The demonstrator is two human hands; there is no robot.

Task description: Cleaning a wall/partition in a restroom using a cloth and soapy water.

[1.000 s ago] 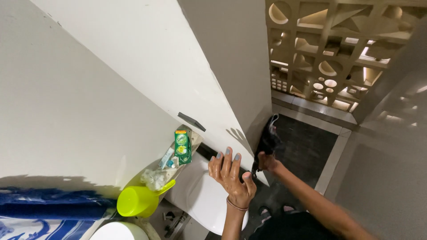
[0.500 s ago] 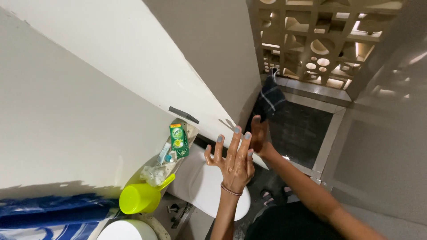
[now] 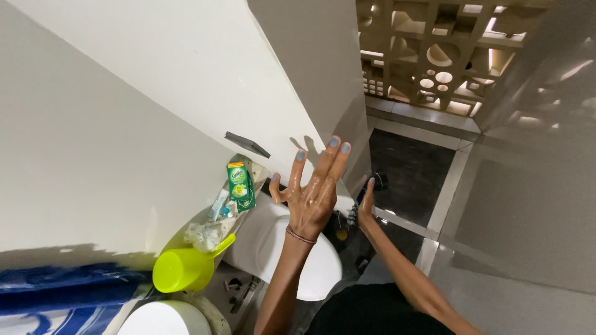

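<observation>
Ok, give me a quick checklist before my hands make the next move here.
1. Left hand free: ok, fingers spread, holding nothing, looks wet.
2. Right hand grip: cannot tell, a dark object sits at its fingertips.
3. Toilet lid closed: ok.
4. Yellow-green mug clear of the hands: ok, left of the toilet.
5. Green packet upright on the ledge: ok.

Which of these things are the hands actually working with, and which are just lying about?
In hand:
- left hand, wet, fingers spread, raised over the white toilet lid
- right hand, at a small dark object by the wall; what it is cannot be told

Lying about:
- lime-green plastic jug
- green printed packet
- blue-and-white cloth
</observation>
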